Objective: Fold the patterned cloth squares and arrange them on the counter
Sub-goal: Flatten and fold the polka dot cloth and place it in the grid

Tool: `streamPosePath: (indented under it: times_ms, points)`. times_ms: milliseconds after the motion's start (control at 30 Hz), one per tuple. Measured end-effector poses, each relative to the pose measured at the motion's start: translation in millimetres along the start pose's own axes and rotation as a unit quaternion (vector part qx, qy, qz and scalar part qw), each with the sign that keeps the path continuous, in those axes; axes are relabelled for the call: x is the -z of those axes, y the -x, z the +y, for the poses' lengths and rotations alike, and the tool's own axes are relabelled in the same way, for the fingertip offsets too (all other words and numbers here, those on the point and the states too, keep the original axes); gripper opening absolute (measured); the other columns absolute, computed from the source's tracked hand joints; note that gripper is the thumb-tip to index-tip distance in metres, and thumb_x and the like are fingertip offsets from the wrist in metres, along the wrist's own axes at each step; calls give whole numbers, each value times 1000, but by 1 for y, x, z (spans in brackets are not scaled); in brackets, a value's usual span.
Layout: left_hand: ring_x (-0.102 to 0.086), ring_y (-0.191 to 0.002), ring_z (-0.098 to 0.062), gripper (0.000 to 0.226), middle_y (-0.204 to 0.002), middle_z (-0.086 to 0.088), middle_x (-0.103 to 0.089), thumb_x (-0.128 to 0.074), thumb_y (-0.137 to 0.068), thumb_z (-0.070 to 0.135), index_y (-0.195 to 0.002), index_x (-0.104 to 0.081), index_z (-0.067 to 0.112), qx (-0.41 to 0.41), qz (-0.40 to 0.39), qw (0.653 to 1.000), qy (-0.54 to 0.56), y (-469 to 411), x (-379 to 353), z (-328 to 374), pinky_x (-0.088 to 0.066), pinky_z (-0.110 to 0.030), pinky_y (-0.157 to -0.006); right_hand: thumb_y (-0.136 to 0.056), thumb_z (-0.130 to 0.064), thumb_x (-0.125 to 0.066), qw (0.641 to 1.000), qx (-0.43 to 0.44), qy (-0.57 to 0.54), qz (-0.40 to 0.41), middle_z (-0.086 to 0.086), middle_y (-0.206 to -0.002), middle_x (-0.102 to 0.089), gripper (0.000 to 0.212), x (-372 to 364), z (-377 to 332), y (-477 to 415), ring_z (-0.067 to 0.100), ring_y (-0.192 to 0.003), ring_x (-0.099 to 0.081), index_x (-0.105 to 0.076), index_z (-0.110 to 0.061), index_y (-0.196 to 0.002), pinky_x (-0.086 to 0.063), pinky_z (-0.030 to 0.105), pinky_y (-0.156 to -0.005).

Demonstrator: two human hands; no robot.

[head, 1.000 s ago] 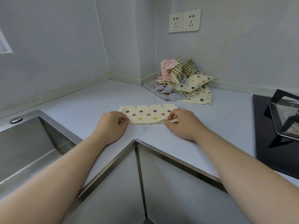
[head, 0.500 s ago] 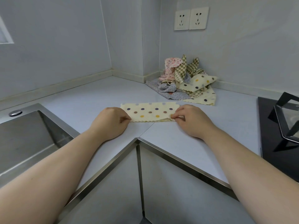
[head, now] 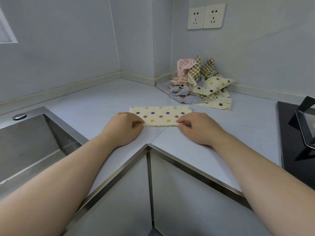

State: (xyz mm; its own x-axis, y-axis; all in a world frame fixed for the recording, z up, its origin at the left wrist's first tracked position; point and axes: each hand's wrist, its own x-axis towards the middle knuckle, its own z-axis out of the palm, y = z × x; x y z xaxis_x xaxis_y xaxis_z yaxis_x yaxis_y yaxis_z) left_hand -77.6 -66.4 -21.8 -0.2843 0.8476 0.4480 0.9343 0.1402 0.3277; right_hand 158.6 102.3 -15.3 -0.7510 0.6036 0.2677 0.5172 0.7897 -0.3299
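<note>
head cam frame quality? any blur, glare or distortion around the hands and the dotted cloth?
Head view: soft, even light, with only faint shadows under the left hand and right hand. Both pinch the dotted cloth, whose dots read sharp, with no motion blur. There is a mild sheen on the sink steel, and the wide-angle stretch grows toward the frame corners.

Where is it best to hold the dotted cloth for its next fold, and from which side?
Probably a short end: the cloth lies flat as a long strip, so pinch its right end from the right, where the right hand pinches the near corner.
</note>
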Motion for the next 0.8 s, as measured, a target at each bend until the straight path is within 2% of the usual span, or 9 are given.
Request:
streamPosePath:
  times_ms: [100,267,400,533,600,700,800]
  points:
    - [-69,-97,-14,17,-105,7,-76,-66,-92,24,-103,-79,24,24,3,1000,5,-2,-1,2,-55,-35,-92,-99,-39,-58,999,-1,22,28,-10,-117,-70,24,-1,-4,-6,16,-112,-60,-76,-31,-112,-53,39,-93]
    - [-67,-94,-17,15,-100,5,-76,-67,-93,26,-99,-80,22,33,8,999,-10,-4,-1,8,-54,-34,-88,-104,-39,-50,997,-6,73,36,-7,-115,-66,28,-3,-5,-9,18,-112,-56,-73,-27,-115,-49,37,-86]
    - [-65,-96,-16,17,-100,8,-74,-67,-92,37,-100,-78,27,31,-2,999,-20,-4,-1,6,-53,-33,-85,-107,-37,-45,998,-7,44,43,-5,-114,-63,26,-2,-6,-8,19,-107,-55,-66,-22,-113,-47,40,-87]
    - [-59,-95,-12,23,-99,14,-66,-67,-84,49,-99,-71,33,51,-21,998,-30,-6,0,8,-51,-32,-82,-107,-34,-44,996,6,9,85,-7,-113,-62,22,0,-11,-6,17,-105,-52,-62,-22,-110,-48,41,-81]
    - [-59,-100,-13,21,-105,14,-65,-65,-84,46,-101,-68,33,54,-28,997,-42,-9,-3,11,-50,-32,-83,-107,-35,-44,993,12,23,113,-8,-106,-65,22,3,-15,-4,19,-101,-53,-62,-23,-109,-48,40,-76]
    - [-59,-102,-19,17,-107,8,-66,-61,-93,32,-107,-69,25,42,-2,998,-43,-10,-9,11,-43,-29,-76,-107,-34,-43,988,17,37,148,-8,-95,-65,22,4,-23,-1,22,-90,-55,-62,-24,-106,-47,39,-69]
    - [-60,-96,-27,18,-100,-1,-67,-53,-100,25,-109,-67,19,46,27,998,-27,-9,-11,7,-41,-32,-73,-107,-30,-44,987,20,-37,155,-6,-93,-64,18,4,-25,0,23,-86,-56,-61,-22,-107,-50,43,-73]
